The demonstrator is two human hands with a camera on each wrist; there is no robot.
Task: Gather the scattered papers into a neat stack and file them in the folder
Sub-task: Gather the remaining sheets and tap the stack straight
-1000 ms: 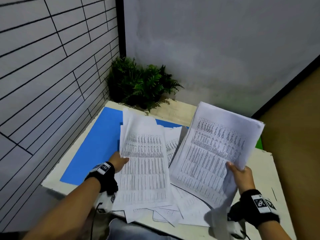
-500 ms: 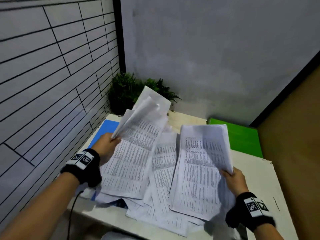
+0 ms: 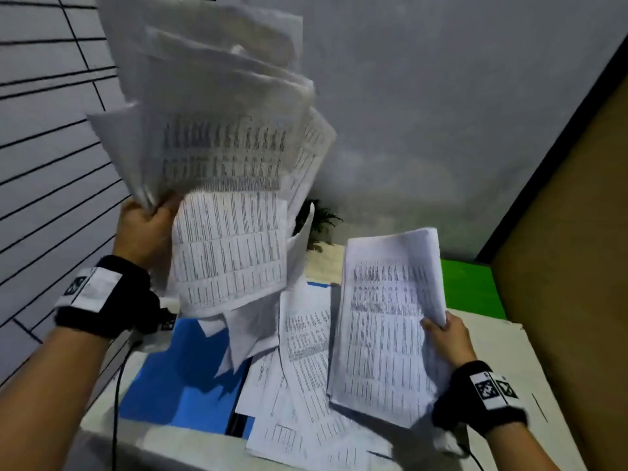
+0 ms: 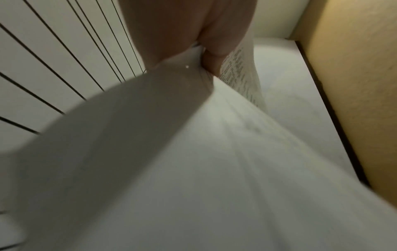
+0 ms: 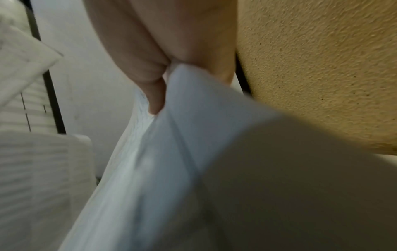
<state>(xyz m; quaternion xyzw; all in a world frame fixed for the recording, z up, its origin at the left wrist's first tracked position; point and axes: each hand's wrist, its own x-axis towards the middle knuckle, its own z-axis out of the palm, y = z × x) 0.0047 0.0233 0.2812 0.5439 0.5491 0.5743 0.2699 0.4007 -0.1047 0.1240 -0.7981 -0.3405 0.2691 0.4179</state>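
My left hand grips a fanned bunch of printed papers and holds it high above the table; in the left wrist view the thumb and fingers pinch the bunch's edge. My right hand holds a neater stack of papers by its right edge, just over the table; the right wrist view shows the thumb pressed on that stack. Loose sheets still lie on the table, partly over a blue folder. A green folder lies at the back right.
The white table stands in a corner. A tiled wall runs along the left and a grey wall at the back. A small green plant peeks out behind the raised papers. Brown floor lies to the right.
My left hand has lifted its bunch of papers from the table to high in the air, sheets fanning out. The right hand's stack has dropped lower and turned upright, uncovering the green folder.
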